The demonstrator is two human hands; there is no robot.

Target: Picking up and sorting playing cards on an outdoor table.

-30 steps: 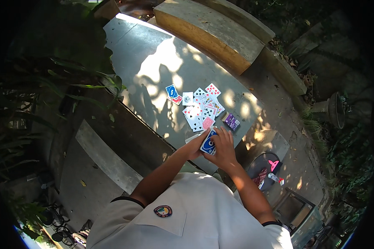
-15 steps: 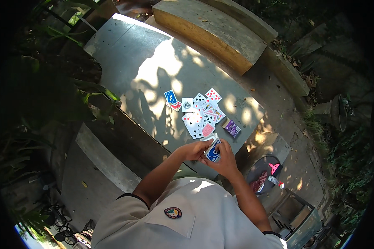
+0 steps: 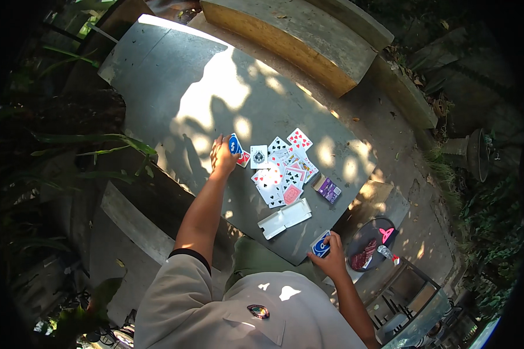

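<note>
Two overlapping playing cards, one blue (image 3: 233, 143) and one red (image 3: 244, 159), lie at the left of the card spread. Over their left edge rests my left hand (image 3: 222, 157), its fingers stretched out and its thumb by the cards. My right hand (image 3: 330, 259) grips a blue-fronted deck of cards (image 3: 320, 245) at the table's near corner. Between my hands and the spread lies a white case (image 3: 284, 218), opened out with its pale inside facing up. Several loose playing cards (image 3: 292, 178) overlap in the middle, with an ace (image 3: 258, 157) on their left side.
A purple card box (image 3: 328, 190) stands right of the spread on the grey table (image 3: 157, 75). Beyond the table runs a stone bench (image 3: 291, 43). To the lower right, a dark round tray (image 3: 355, 238) holds a pink item (image 3: 386, 235) and a clear bottle-like object (image 3: 385, 252).
My hands have parted. The left has reached out to the blue and red cards; the right has drawn back to the right with the deck. The white case now lies opened on the table.
</note>
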